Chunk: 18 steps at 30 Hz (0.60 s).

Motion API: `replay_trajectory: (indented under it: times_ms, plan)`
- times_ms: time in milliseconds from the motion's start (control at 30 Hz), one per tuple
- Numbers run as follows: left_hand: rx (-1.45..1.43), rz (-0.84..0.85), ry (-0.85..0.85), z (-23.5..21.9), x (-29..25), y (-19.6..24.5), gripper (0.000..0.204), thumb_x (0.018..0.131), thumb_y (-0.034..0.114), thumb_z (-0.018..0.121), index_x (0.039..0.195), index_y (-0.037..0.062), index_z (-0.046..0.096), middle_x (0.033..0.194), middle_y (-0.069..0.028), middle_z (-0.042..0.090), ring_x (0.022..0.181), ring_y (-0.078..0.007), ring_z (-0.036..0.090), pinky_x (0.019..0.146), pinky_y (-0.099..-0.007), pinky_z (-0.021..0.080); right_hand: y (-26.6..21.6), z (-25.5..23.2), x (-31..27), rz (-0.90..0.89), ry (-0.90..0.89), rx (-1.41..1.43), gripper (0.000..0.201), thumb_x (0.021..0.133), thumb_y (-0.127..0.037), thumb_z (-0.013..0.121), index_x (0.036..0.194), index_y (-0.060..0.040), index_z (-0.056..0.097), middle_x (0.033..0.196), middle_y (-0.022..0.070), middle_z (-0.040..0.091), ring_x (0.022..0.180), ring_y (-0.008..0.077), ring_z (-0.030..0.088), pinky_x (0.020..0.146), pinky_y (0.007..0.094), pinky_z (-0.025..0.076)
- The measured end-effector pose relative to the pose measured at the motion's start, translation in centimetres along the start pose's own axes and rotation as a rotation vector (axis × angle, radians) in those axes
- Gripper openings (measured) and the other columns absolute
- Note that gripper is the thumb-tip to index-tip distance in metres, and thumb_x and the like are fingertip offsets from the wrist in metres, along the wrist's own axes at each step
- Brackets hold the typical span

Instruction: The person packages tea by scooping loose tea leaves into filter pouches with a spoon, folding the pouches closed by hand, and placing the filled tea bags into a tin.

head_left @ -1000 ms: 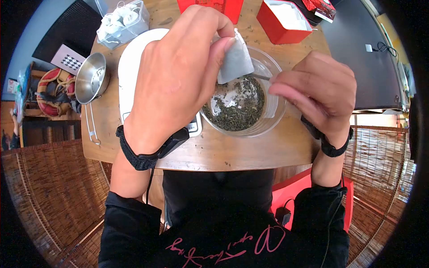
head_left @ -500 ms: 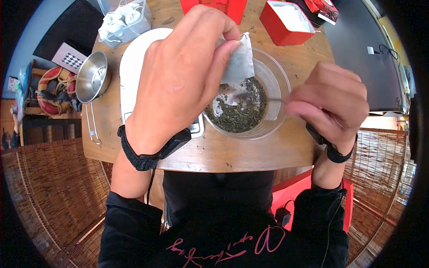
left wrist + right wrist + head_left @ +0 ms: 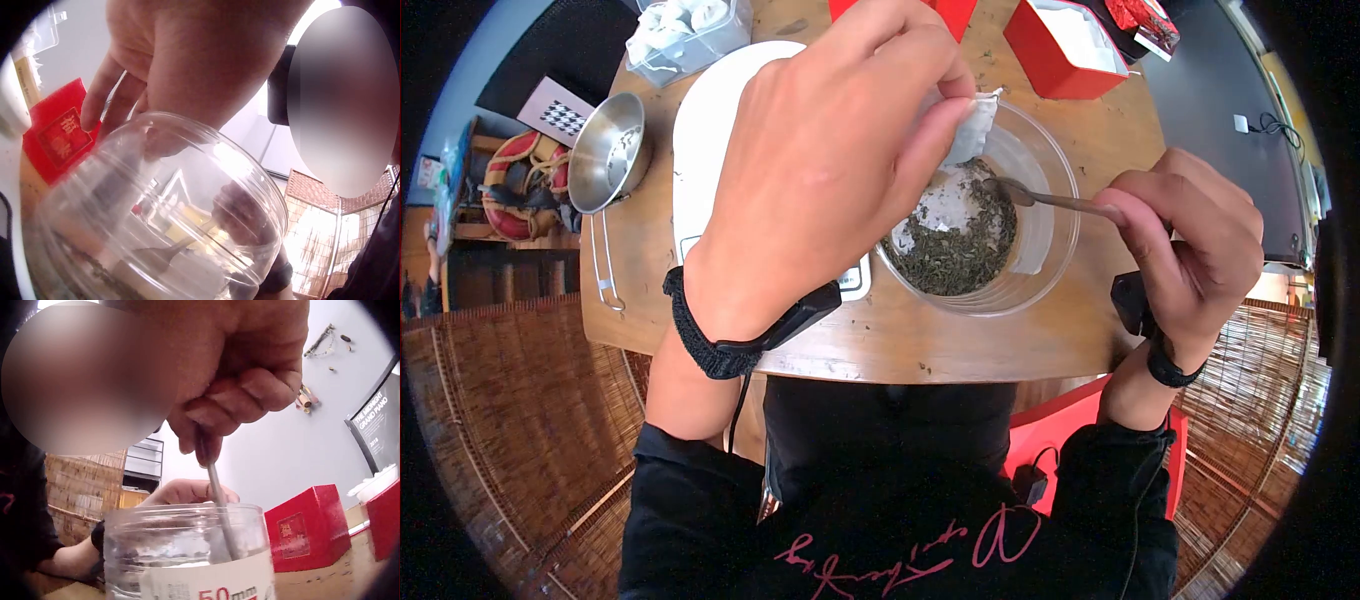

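My left hand [image 3: 820, 180] pinching a white pouch [image 3: 973, 135], my right hand [image 3: 1195, 235] gripping a spoon [image 3: 1050, 200] over the clear jar [image 3: 1055, 245].

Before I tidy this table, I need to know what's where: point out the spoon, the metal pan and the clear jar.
Spoon [image 3: 1068, 203]: head view, on the bare part of its handle.
Metal pan [image 3: 600, 158]: head view, inside its bowl.
Clear jar [image 3: 181, 550]: right wrist view, on the wall above the label.
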<state>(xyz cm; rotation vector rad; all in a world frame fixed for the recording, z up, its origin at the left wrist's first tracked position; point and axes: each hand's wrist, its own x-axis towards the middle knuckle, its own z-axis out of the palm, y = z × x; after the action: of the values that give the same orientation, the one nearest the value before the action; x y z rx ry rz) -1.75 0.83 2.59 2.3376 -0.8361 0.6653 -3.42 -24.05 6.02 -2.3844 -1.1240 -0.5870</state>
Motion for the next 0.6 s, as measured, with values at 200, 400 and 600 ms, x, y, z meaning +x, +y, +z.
replay_trajectory:
  times_ms: [200,400,600]
  plan:
    - [-0.295,0.031,0.162,0.9,-0.3,-0.8,0.01,0.085,0.0,0.073,0.093,0.0003,0.067,0.101,-0.009,0.066,0.08,-0.0183,0.066,0.071,-0.0287,0.052,-0.8,0.0,-0.3,0.283,0.001,0.141,0.006,0.078,0.0,0.075,0.079,0.0043,0.071,0.065,0.0064,0.061,0.055,0.0126,0.049,0.051,0.027,0.031]
    - [-0.048,0.079,0.078,0.7,0.0,-0.3,0.012,0.083,-0.001,0.073,0.093,-0.0003,0.068,0.096,-0.009,0.066,0.078,-0.0192,0.064,0.071,-0.03,0.051,-0.3,1.6,-0.2,0.394,0.01,0.324,0.01,0.086,-0.002,0.071,0.078,0.0041,0.072,0.065,0.0047,0.064,0.055,0.0082,0.05,0.05,0.0241,0.033]
    - [-0.134,-0.007,0.133,1.3,-0.2,-0.1,0.013,0.081,-0.001,0.075,0.092,0.0001,0.069,0.095,-0.0097,0.066,0.081,-0.0206,0.064,0.069,-0.0298,0.049,-0.1,3.1,-0.3,0.449,-0.067,0.581,0.012,0.089,-0.005,0.072,0.081,0.0032,0.075,0.067,0.004,0.067,0.052,0.0057,0.051,0.047,0.0226,0.034]
